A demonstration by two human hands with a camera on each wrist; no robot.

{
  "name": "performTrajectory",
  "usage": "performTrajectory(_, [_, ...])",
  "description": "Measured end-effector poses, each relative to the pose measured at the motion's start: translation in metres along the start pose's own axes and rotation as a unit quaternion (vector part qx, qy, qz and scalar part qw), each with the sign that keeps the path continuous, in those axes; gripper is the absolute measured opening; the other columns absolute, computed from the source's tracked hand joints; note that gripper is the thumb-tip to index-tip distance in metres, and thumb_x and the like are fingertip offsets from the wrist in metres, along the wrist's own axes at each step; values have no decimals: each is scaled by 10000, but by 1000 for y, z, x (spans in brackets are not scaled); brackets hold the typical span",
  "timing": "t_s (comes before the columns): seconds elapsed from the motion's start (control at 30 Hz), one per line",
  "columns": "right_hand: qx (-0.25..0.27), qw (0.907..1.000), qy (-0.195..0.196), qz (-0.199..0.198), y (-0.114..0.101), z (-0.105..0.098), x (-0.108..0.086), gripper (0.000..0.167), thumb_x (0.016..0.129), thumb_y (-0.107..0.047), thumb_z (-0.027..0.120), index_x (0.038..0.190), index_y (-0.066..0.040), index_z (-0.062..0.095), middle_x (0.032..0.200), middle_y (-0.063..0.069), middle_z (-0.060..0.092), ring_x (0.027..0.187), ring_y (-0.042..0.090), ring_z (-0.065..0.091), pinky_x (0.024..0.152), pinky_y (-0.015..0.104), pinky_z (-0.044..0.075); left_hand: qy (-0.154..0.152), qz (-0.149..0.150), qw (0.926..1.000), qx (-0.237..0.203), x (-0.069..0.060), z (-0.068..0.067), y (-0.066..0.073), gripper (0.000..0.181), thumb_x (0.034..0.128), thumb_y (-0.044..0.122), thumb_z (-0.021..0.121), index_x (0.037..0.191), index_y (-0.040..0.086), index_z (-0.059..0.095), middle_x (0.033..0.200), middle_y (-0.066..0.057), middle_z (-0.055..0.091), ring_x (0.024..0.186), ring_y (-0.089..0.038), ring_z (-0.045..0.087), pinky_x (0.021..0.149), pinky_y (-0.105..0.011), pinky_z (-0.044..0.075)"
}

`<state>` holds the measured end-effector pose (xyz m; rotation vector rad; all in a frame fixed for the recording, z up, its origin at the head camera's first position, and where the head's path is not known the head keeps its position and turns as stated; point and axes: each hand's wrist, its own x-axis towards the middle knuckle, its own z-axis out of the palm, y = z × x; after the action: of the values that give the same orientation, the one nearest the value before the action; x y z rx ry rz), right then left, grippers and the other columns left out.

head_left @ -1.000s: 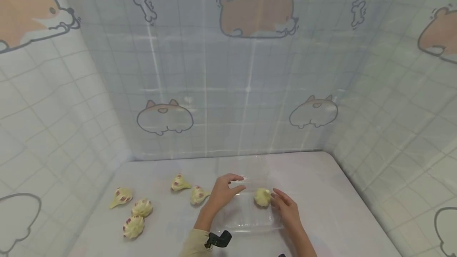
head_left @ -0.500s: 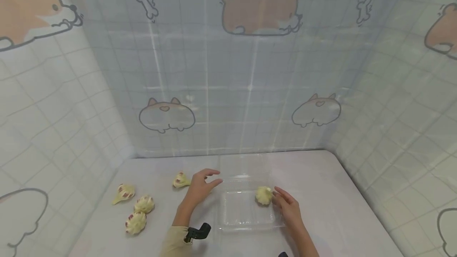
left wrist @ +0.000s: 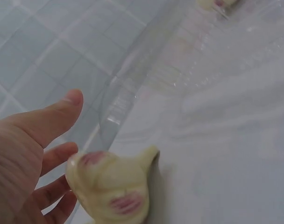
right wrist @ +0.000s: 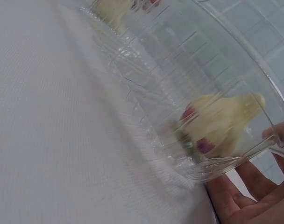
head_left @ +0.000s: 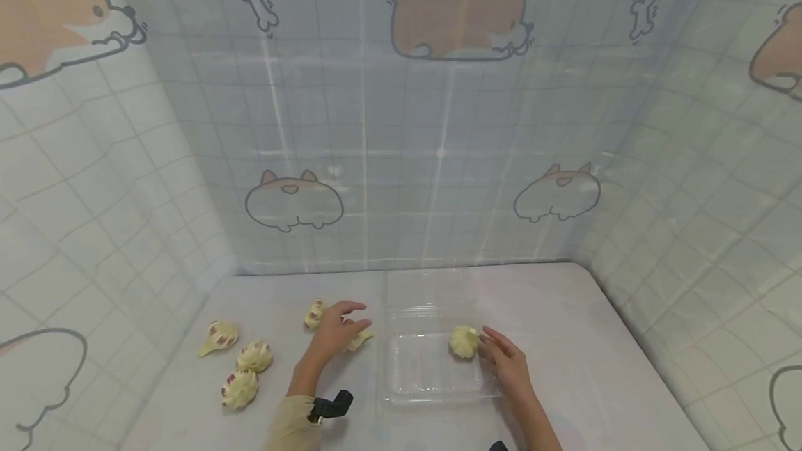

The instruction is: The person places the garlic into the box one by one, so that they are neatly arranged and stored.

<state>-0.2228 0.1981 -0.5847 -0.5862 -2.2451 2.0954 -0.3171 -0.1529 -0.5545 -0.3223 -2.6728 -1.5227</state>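
A clear plastic box with its lid laid back stands on the table. One garlic bulb sits in its right part. My right hand is at the box's right side; in the right wrist view its fingers lie against the outer wall, beside the bulb. My left hand hovers over a garlic bulb left of the box, thumb and fingers apart. In the left wrist view this bulb is beside the fingers of my left hand; whether they touch cannot be told.
Another bulb lies behind my left hand. Farther left on the white table are three more bulbs, two of them side by side. Patterned curtains stand around the table.
My left hand has moved left from above the box to the nearby bulb, with nothing in its fingers. My right hand has stayed at the box's right side.
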Motion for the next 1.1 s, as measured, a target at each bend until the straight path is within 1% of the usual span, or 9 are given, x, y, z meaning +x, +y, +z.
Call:
performTrajectory(0.17, [136, 9999, -41, 0, -1, 2, 0, 454, 990, -332, 562, 1389, -119, 526, 1370, 155, 537, 1151, 297, 591, 947, 468, 464, -21, -38, 9999, 145, -3, -4, -6, 359, 821, 262, 797, 1126, 99, 701, 1225, -135, 617, 1110, -326, 572, 945, -507, 444])
performTrajectory(0.27, [164, 9999, -37, -26, -1, 4, 0, 453, 991, -335, 560, 1388, -119, 527, 1369, 159, 537, 1141, 289, 598, 956, 464, 461, 29, 73, 9995, 299, -3, -5, -12, 354, 803, 252, 811, 1105, 99, 710, 1191, -139, 637, 1135, -333, 571, 954, -511, 437])
performTrajectory(0.37, [128, 9999, 30, -15, -1, 4, 1, 438, 985, -336, 565, 1376, -141, 542, 1357, 139, 552, 1123, 270, 609, 934, 440, 475, 37, 178, 9990, 409, -3, -2, -17, 349, 789, 229, 822, 1090, 89, 717, 1158, -138, 653, 1125, -330, 578, 943, -505, 446])
performTrajectory(0.43, [105, 9999, 45, -49, 0, 3, 1, 442, 986, -341, 563, 1375, -132, 541, 1353, 148, 553, 1115, 278, 612, 919, 443, 476, 16, 157, 9991, 404, -4, -1, -20, 360, 780, 226, 828, 1093, 86, 716, 1156, -138, 655, 1131, -330, 576, 948, -501, 444])
performTrajectory(0.53, [90, 9999, 53, -36, 0, 2, 1, 439, 983, -340, 561, 1374, -141, 543, 1354, 142, 554, 1115, 273, 613, 933, 451, 471, -27, 70, 9995, 316, -5, 1, -22, 392, 768, 235, 839, 1107, 86, 711, 1177, -134, 647, 1159, -327, 561, 970, -492, 433])
performTrajectory(0.67, [114, 9999, 66, -23, 1, 1, 1, 437, 977, -335, 567, 1372, -148, 545, 1356, 136, 553, 1122, 265, 611, 973, 476, 446, -98, 117, 9996, 254, -6, 4, -26, 446, 742, 237, 858, 1127, 78, 698, 1183, -141, 643, 1168, -342, 553, 981, -496, 422])
performTrajectory(0.73, [123, 9999, 37, -82, 2, 2, 1, 449, 985, -340, 561, 1378, -126, 536, 1363, 161, 541, 1133, 287, 603, 983, 500, 431, -125, 121, 9994, 313, -7, 6, -29, 480, 725, 237, 869, 1143, 83, 688, 1187, -136, 642, 1173, -343, 549, 986, -497, 417])
performTrajectory(0.9, [85, 9999, 50, -56, 3, 3, 1, 450, 982, -337, 563, 1381, -129, 534, 1364, 160, 540, 1144, 296, 592, 994, 514, 417, -211, 27, 9980, 597, -9, 9, -34, 554, 696, 258, 885, 1187, 124, 665, 1225, -112, 628, 1197, -329, 535, 1003, -496, 401])
performTrajectory(1.1, [25, 10000, 92, -18, 4, 3, 2, 444, 985, -324, 558, 1384, -133, 530, 1361, 152, 545, 1135, 285, 598, 991, 503, 424, -157, 121, 9971, 738, -11, 10, -34, 527, 691, 231, 881, 1158, 110, 667, 1189, -117, 642, 1145, -333, 567, 964, -509, 425])
